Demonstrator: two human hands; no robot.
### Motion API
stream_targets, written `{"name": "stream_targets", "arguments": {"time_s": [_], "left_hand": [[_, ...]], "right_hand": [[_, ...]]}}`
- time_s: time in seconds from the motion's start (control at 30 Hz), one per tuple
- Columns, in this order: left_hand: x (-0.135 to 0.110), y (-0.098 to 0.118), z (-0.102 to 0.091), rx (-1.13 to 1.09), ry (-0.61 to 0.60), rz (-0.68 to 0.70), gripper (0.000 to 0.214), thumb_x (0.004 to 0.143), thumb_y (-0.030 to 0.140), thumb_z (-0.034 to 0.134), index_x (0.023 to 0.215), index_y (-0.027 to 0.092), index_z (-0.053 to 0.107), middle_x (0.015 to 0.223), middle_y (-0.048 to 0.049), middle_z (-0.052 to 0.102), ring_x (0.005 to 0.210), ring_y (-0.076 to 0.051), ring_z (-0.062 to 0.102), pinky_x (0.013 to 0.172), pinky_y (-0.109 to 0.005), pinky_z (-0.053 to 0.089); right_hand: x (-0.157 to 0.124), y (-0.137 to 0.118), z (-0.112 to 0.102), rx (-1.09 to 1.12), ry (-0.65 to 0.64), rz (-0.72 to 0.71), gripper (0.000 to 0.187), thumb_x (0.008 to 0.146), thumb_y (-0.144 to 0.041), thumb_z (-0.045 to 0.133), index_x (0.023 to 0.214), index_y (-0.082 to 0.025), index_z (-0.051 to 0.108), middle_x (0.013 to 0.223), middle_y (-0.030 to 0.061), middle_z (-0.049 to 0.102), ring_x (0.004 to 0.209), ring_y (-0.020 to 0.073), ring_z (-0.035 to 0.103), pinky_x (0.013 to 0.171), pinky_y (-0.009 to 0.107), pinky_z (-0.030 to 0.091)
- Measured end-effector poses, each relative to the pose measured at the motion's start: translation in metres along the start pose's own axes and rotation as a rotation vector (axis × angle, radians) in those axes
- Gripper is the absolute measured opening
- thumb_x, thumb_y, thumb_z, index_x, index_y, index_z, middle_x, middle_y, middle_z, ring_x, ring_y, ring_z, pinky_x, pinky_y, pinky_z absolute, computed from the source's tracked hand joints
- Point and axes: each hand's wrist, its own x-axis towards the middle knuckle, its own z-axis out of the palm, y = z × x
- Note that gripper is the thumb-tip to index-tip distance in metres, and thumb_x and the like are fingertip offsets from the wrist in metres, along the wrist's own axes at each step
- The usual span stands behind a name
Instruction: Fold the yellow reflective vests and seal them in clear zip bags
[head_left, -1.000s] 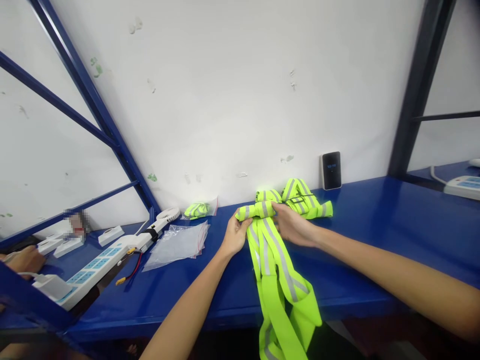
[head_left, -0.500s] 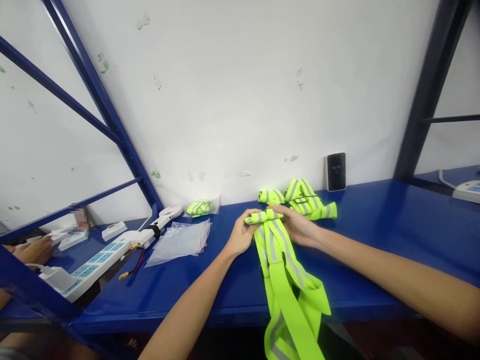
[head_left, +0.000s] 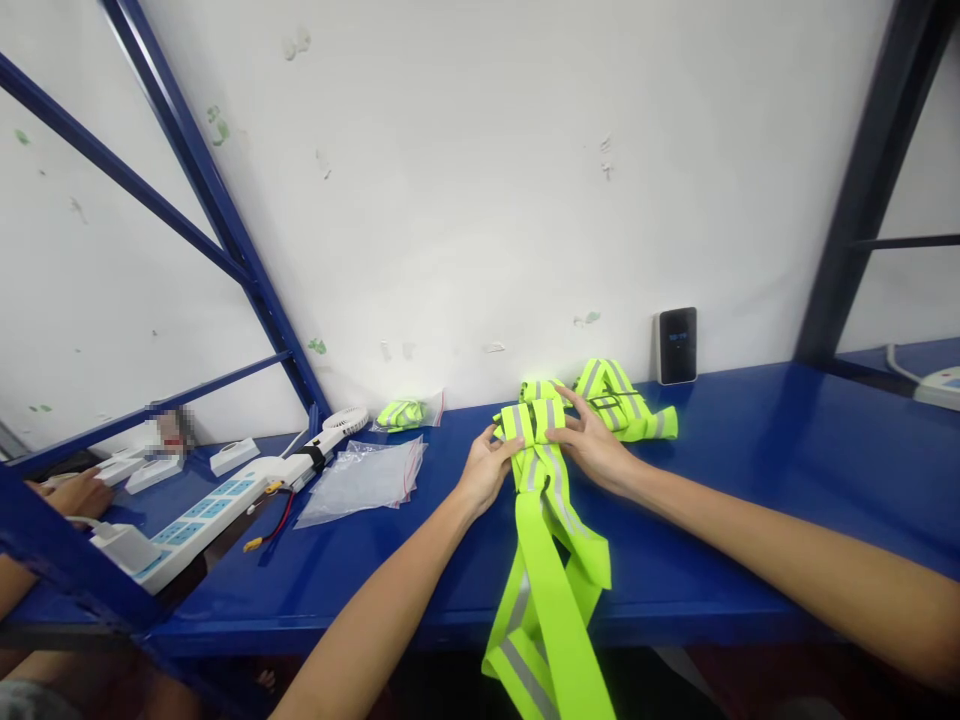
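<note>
Between my two hands is a neon-yellow reflective harness (head_left: 545, 520) with grey stripes, its top end folded over into a flat bundle. My left hand (head_left: 486, 468) pinches the bundle's left side, thumb on top. On the right side, my right hand (head_left: 592, 440) grips it with the thumb in front and a finger stretched out behind. The loose straps hang down over the table's front edge. Just behind my hands lie a rolled yellow strap bundle (head_left: 541, 389) and a larger folded one (head_left: 619, 400) with a dark buckle.
On the blue table (head_left: 750, 480) lie clear zip bags (head_left: 364, 480) and a bagged yellow bundle (head_left: 401, 414). A white power strip (head_left: 202, 515), a small fan (head_left: 346, 420) and a red-black cable (head_left: 279, 515) are at left. A black-screened device (head_left: 676, 345) leans near the wall. Another person's hand (head_left: 79, 495) is far left.
The folded end has turned over, so its broad striped face now shows toward me. My right fingers have shifted on it, and the hanging straps have swung left.
</note>
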Motion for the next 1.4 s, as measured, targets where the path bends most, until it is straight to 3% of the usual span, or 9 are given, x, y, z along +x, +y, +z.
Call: {"name": "stream_targets", "arguments": {"time_s": [0.07,0.2,0.5,0.67,0.8,0.93,1.07,1.17,1.4], "left_hand": [[0.0,0.001,-0.002,0.043,-0.028,-0.019,0.049,0.064,0.028,0.083,0.105,0.01,0.063,0.099,-0.0126,0.072,0.09,-0.023,0.069,0.091,-0.037,0.049],[-0.002,0.002,-0.004,0.082,-0.055,-0.025,0.055,0.066,0.033,0.082,0.113,0.016,0.059,0.102,-0.0099,0.072,0.085,-0.022,0.07,0.083,-0.036,0.052],[-0.007,0.005,0.004,0.068,-0.014,-0.034,0.05,0.064,0.03,0.083,0.104,0.016,0.057,0.094,-0.0048,0.07,0.073,-0.015,0.066,0.074,-0.027,0.051],[-0.006,0.009,0.004,0.057,0.043,-0.067,0.052,0.066,0.046,0.079,0.103,0.018,0.056,0.081,0.0002,0.066,0.059,-0.012,0.061,0.06,-0.025,0.05],[-0.005,0.013,0.003,0.106,0.098,-0.041,0.048,0.063,0.039,0.081,0.099,0.016,0.059,0.074,0.0005,0.065,0.058,-0.012,0.06,0.059,-0.024,0.05],[-0.006,0.017,0.0,0.124,0.038,0.01,0.065,0.058,0.025,0.084,0.117,0.018,0.056,0.105,-0.0067,0.068,0.073,-0.015,0.066,0.069,-0.028,0.053],[-0.008,0.018,-0.003,0.126,-0.044,0.024,0.096,0.059,0.02,0.083,0.143,0.026,0.036,0.103,-0.0055,0.069,0.077,-0.018,0.068,0.074,-0.032,0.054],[-0.006,0.016,-0.005,0.138,-0.029,0.034,0.104,0.057,0.014,0.083,0.146,0.026,0.029,0.099,-0.0046,0.07,0.077,-0.018,0.068,0.073,-0.032,0.055],[-0.002,0.014,-0.009,0.239,-0.048,-0.037,0.061,0.061,0.023,0.084,0.116,0.016,0.057,0.104,-0.0108,0.071,0.081,-0.022,0.07,0.077,-0.037,0.056]], "right_hand": [[0.001,0.001,-0.001,-0.062,-0.031,-0.024,0.07,0.067,-0.015,0.073,0.13,-0.028,0.047,0.109,0.0035,0.07,0.092,0.0214,0.068,0.085,0.037,0.053],[0.004,0.004,-0.004,-0.182,-0.096,-0.128,0.042,0.068,-0.018,0.073,0.109,-0.018,0.063,0.116,0.0076,0.068,0.102,0.0237,0.065,0.093,0.039,0.049],[0.003,0.007,-0.002,-0.246,-0.042,-0.203,0.035,0.065,-0.019,0.073,0.1,-0.019,0.069,0.101,0.0043,0.074,0.094,0.0241,0.067,0.092,0.041,0.048],[0.002,0.007,-0.001,-0.34,0.014,-0.218,0.032,0.063,-0.019,0.072,0.094,-0.019,0.073,0.095,0.0032,0.075,0.094,0.0261,0.066,0.093,0.043,0.047],[0.002,0.006,-0.003,-0.242,-0.055,-0.149,0.026,0.068,-0.02,0.063,0.092,-0.019,0.074,0.101,0.0052,0.073,0.106,0.0285,0.062,0.095,0.042,0.045],[0.002,0.001,-0.003,-0.018,-0.096,-0.024,0.026,0.08,-0.03,0.058,0.101,-0.022,0.071,0.122,0.0048,0.066,0.12,0.0256,0.055,0.097,0.038,0.046],[0.0,-0.002,-0.001,0.068,-0.206,0.271,0.027,0.082,-0.027,0.063,0.109,-0.021,0.062,0.107,0.007,0.071,0.092,0.0225,0.069,0.085,0.041,0.054],[-0.001,0.001,-0.001,0.068,-0.24,0.304,0.02,0.078,-0.015,0.065,0.098,-0.016,0.063,0.096,0.0083,0.072,0.082,0.0196,0.07,0.078,0.034,0.057],[-0.001,0.004,0.0,0.027,-0.167,0.189,0.039,0.075,-0.01,0.068,0.111,-0.02,0.059,0.105,0.0066,0.072,0.093,0.0204,0.069,0.084,0.034,0.056]]}}
